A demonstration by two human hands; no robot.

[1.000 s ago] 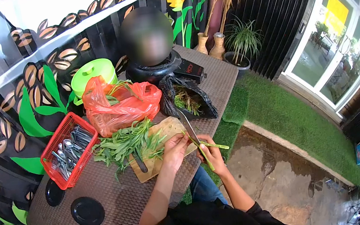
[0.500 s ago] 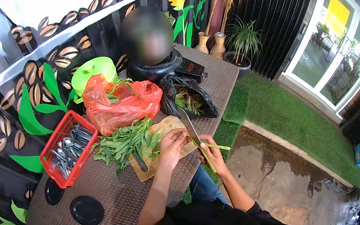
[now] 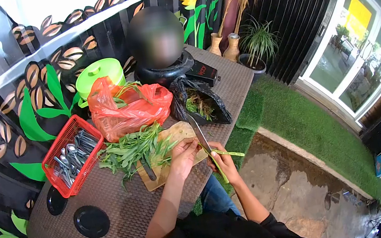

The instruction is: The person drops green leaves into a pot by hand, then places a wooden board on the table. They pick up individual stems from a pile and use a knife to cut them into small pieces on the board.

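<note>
Hands: right hand (image 3: 224, 159) fingers clamped on one knife (image 3: 199, 133); left hand (image 3: 184, 155) fingers pinching one stem (image 3: 226, 152).

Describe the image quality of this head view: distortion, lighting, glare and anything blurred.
Head view: strong fisheye bending, with black corners; soft daylight and faint shadows; the upper left wall is blown out white; a blurred patch sits behind the orange bag; the knife, right hand and left hand stay sharp.
</note>
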